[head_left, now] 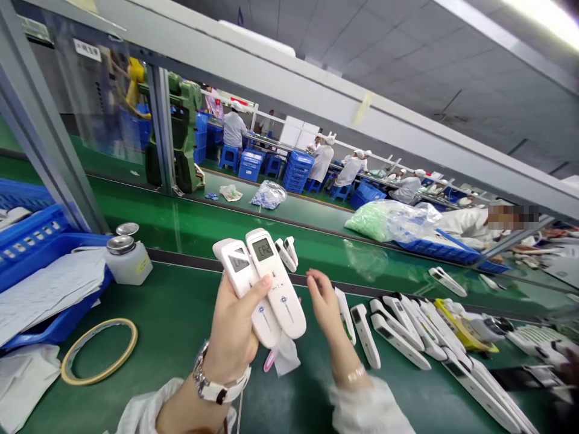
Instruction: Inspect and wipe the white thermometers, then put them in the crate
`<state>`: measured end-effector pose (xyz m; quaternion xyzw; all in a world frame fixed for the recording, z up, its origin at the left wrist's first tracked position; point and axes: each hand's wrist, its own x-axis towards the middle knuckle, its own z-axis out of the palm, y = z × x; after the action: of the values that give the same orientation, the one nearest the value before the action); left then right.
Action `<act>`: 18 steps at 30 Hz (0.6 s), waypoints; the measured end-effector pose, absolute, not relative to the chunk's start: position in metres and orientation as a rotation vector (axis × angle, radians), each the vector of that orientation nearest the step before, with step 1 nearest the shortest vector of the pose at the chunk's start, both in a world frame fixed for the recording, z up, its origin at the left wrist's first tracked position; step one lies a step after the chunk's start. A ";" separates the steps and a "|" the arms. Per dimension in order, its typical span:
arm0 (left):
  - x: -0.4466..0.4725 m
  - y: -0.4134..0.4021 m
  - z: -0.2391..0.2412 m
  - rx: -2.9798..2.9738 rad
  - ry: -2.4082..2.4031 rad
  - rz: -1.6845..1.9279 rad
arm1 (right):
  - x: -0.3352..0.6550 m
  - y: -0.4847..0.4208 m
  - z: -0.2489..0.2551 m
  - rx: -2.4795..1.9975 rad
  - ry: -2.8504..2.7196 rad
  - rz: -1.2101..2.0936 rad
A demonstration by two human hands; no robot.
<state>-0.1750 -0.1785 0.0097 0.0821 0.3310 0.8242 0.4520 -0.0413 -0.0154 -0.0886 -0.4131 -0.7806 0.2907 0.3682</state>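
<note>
My left hand (pixel 230 331) is wrapped round two white handheld infrared thermometers, thumb across their fronts. The right-hand thermometer (pixel 288 304) and the left-hand thermometer (pixel 238 277) lie side by side, lit screens facing me. Just right of them, my right hand (pixel 324 301) is empty, its fingers loosely bent and apart from the thumb. A scrap of white tissue or film (pixel 288 360) and a small pink-edged piece (pixel 269 360) show below the thermometers; what they are fixed to is hidden. Behind my hands, more white thermometers (pixel 289 253) sit by the belt.
Several thermometers (pixel 398 337) lie in a row on the right, near a yellow tray (pixel 465 328). To the left are a tape roll (pixel 67 364), a pump bottle (pixel 131 265) and a blue bin (pixel 97 241) with papers. A green belt (pixel 203 232) runs behind; co-workers sit beyond.
</note>
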 end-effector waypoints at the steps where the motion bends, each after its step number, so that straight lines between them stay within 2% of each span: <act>1: -0.178 -0.180 0.012 0.186 0.829 2.033 | -0.052 0.007 -0.094 -1.124 -1.999 0.678; 5: -0.190 -0.185 0.019 0.096 0.880 2.016 | -0.100 0.069 -0.118 -1.313 -2.168 0.597; 10: -0.204 -0.188 0.022 0.107 0.896 2.054 | -0.131 0.082 -0.139 -1.378 -2.334 0.530; 13: -0.208 -0.189 0.021 0.112 0.903 2.055 | -0.109 0.071 -0.140 -1.345 -2.352 0.463; 18: -0.204 -0.187 0.018 0.126 0.867 2.000 | -0.005 0.018 -0.164 -1.307 -2.294 0.391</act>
<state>-0.2035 -0.1874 0.0184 0.0513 0.3524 0.8129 0.4609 -0.0051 0.0184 -0.1639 -0.4760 -0.8356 0.1423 0.2343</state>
